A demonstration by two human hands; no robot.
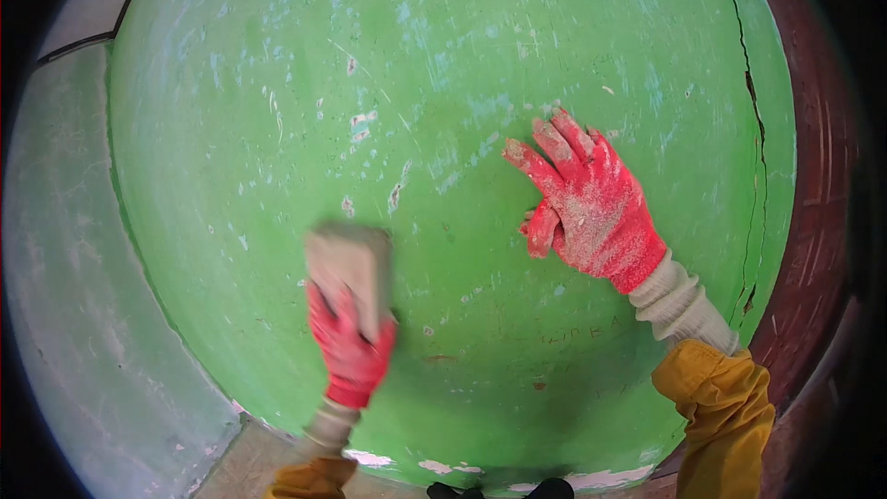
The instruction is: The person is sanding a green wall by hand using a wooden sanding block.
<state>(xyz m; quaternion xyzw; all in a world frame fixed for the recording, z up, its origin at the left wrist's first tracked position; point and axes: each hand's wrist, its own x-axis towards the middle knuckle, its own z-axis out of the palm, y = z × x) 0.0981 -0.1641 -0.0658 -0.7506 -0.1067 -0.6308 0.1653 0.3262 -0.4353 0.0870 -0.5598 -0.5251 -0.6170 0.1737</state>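
Observation:
My left hand, in a red coated work glove, grips a beige rectangular block from its lower end. Both are blurred, and the block's face against the wall is hidden. Behind it stands a green painted wall, scuffed and chipped, with pale blue and white patches showing through. Higher and to the right, my right hand rests against the wall in a matching glove dusted with pale powder. Its fingers are spread and hold nothing.
A long jagged crack runs down the wall's right side, near dark red-brown woodwork. At left, a paler grey-green wall meets it in a corner. Dark shoes and some floor show at the bottom.

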